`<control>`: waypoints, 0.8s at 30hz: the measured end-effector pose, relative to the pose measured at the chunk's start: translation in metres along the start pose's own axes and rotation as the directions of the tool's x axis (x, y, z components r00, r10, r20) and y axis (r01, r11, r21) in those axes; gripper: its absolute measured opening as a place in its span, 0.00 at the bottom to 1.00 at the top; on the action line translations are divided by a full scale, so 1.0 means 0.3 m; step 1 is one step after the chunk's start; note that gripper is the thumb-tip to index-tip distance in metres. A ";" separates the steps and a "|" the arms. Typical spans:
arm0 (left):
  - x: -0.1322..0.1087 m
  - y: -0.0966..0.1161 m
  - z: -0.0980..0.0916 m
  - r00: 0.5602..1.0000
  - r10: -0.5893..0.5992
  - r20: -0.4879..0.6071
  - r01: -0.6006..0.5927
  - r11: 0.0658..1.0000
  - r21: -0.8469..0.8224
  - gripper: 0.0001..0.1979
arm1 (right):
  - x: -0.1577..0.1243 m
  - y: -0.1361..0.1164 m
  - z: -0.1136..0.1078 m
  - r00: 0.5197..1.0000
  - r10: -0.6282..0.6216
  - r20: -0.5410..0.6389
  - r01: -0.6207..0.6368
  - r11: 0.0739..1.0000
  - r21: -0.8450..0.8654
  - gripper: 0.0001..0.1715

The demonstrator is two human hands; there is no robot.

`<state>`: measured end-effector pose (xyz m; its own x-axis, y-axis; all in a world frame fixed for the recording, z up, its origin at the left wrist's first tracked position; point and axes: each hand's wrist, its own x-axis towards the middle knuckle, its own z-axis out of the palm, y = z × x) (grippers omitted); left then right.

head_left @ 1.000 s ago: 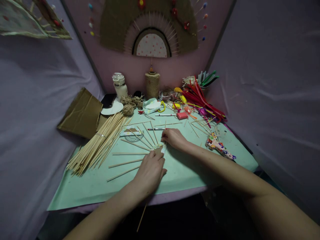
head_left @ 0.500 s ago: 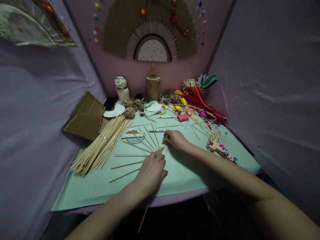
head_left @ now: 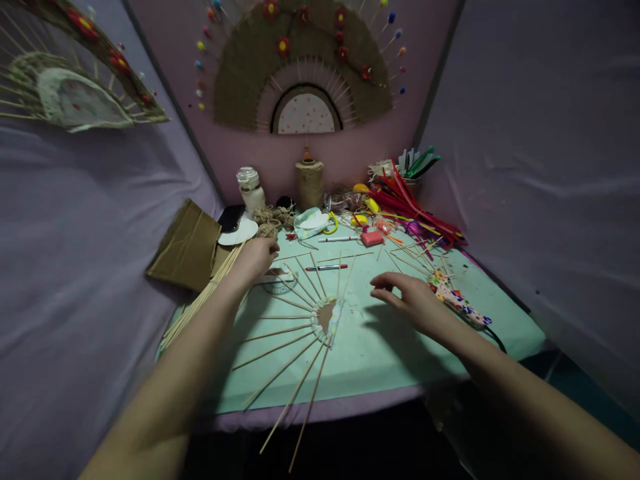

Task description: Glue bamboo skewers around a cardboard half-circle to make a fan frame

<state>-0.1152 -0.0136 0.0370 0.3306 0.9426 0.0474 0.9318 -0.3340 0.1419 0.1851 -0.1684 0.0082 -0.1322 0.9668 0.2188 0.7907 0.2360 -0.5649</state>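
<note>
A half-round cardboard piece (head_left: 327,315) with a pale fabric edging lies on the table, thin wooden sticks (head_left: 283,331) fanning out from it, some past the front edge. Neither of my hands touches it. My left hand (head_left: 259,258) is over the far end of the bundle of sticks (head_left: 204,300), near the balls of twine (head_left: 267,230); its fingers are loosely curved and apart, with nothing seen in them. To the right of the fan, my right hand (head_left: 407,298) hovers above the table, thumb and fingers apart and empty, near the flower-patterned glue gun (head_left: 463,307).
A red pen (head_left: 327,267) and a protractor (head_left: 280,285) lie beyond the fan. Behind stand a twine spool (head_left: 309,187) and a white bottle (head_left: 251,192). Red pipe cleaners (head_left: 413,210) are at back right, folded cardboard (head_left: 185,247) at left. Finished fans (head_left: 305,67) hang on the walls.
My left hand has left the cardboard piece and moved up and left to the stick bundle. My right hand has let go at the fan's edge and moved right. The view has shifted slightly.
</note>
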 end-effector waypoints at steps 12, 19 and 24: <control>0.210 -0.061 0.110 0.987 0.049 0.155 -0.045 0.999 -0.026 0.04 | -0.253 0.179 -0.194 0.891 0.405 -0.204 -0.409 0.912 0.021 0.24; 0.213 -0.060 0.020 0.997 0.024 -0.078 -0.034 0.990 -0.134 0.03 | -0.293 0.265 -0.209 0.861 0.455 -0.228 -0.483 0.872 -0.083 0.23; 0.199 -0.032 -0.034 0.965 -0.086 -0.248 0.000 0.945 -0.328 0.08 | -0.293 0.350 -0.174 0.902 0.388 -0.190 -0.430 0.846 -0.316 0.26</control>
<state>-0.1059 0.0459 0.0485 0.2018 0.9389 0.2787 0.8311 -0.3147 0.4585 0.3109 -0.2338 -0.0288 0.3006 0.9449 0.1295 0.9145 -0.2470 -0.3203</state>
